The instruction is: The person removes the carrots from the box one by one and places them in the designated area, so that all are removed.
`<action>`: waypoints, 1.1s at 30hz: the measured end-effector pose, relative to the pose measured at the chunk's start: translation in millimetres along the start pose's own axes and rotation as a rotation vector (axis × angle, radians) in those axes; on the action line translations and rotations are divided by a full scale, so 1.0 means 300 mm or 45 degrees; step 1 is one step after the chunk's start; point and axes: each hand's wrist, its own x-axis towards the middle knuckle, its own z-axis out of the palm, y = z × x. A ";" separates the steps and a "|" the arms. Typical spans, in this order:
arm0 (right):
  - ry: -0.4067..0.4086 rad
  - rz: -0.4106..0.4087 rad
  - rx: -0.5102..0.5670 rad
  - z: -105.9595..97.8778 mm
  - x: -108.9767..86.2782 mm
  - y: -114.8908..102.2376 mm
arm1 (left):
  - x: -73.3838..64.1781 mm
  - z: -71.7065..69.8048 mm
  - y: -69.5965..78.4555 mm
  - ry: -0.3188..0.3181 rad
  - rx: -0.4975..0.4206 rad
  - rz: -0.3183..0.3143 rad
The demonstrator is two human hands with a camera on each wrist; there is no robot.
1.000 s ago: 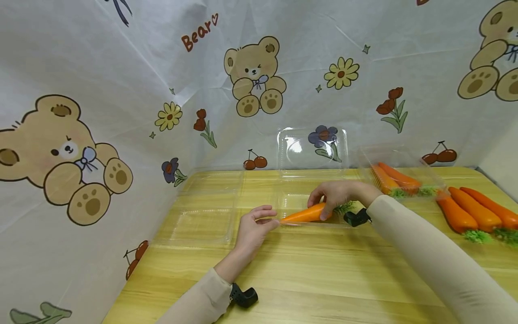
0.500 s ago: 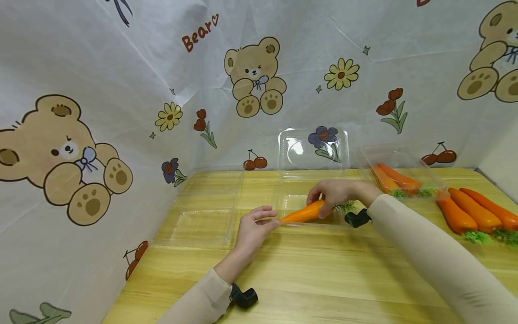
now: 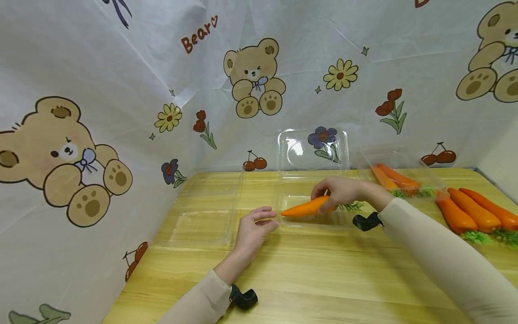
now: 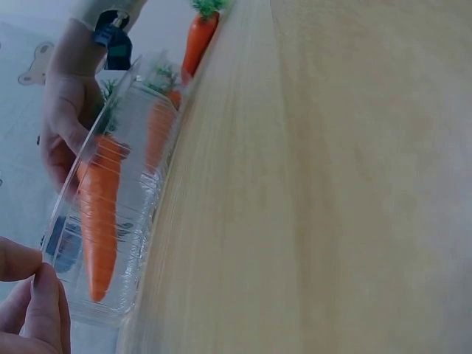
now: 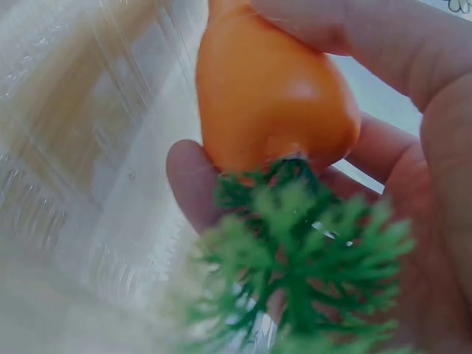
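My right hand [image 3: 341, 190] holds an orange carrot [image 3: 301, 209] by its thick end, the tip pointing left, over the base of a clear plastic clamshell box [image 3: 313, 225]. Its hinged lid [image 3: 293, 155] stands raised at the back. In the right wrist view, fingers and thumb wrap the carrot's shoulder, with the green leafy top [image 5: 299, 258] sticking out toward the camera. At the box's front left corner is my left hand [image 3: 252, 230]; the left wrist view has its thumb and fingertip [image 4: 46, 284] pinching the rim.
To the left lies another open clear box [image 3: 202, 225]. A clear box [image 3: 430, 184] at the back right contains two carrots [image 3: 398, 177], and three loose carrots [image 3: 479, 211] lie beside it. A bear-patterned cloth [image 3: 162, 67] hangs behind the wooden table [image 3: 323, 279].
The right hand has shifted slightly to the right with the carrot, whose tip has moved away from the front rim, further back over the box. The left hand keeps its place.
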 end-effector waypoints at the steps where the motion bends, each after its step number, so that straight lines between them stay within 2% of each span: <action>1: 0.020 -0.001 0.003 0.000 -0.007 0.002 | 0.000 0.000 -0.001 0.000 -0.002 0.000; 12: 0.204 0.032 0.093 -0.025 -0.098 0.015 | -0.001 0.004 0.004 0.002 0.000 0.005; 18: 0.314 0.121 0.125 -0.037 -0.159 0.018 | -0.002 0.004 0.006 0.003 0.015 0.007; 27: 0.472 0.242 0.082 -0.038 -0.240 0.026 | 0.001 0.004 -0.001 -0.004 0.004 0.000; 33: 0.554 0.288 0.109 -0.042 -0.292 0.037 | 0.003 0.001 -0.004 -0.005 0.001 0.001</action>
